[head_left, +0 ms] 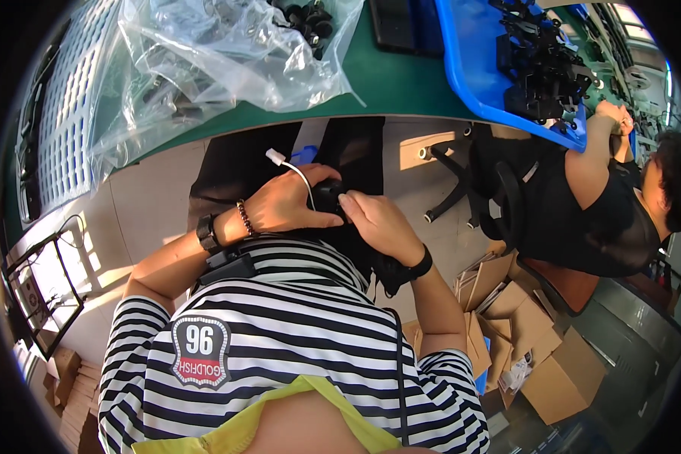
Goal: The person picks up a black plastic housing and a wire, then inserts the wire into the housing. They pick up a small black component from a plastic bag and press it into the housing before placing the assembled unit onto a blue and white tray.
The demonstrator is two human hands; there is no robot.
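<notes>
Above my lap, my left hand is curled around a small rounded black part. A white cable rises past the left fingers and ends in a small white plug. On the right side of the same part, my right hand presses with thumb and fingertips pinched. What those fingertips grip beyond the black part is hidden. Both hands are below the near edge of the green table.
On the table lie a clear plastic bag with black parts, a white perforated tray and a blue bin heaped with black parts. A co-worker in black sits at right, near a swivel chair and cardboard boxes.
</notes>
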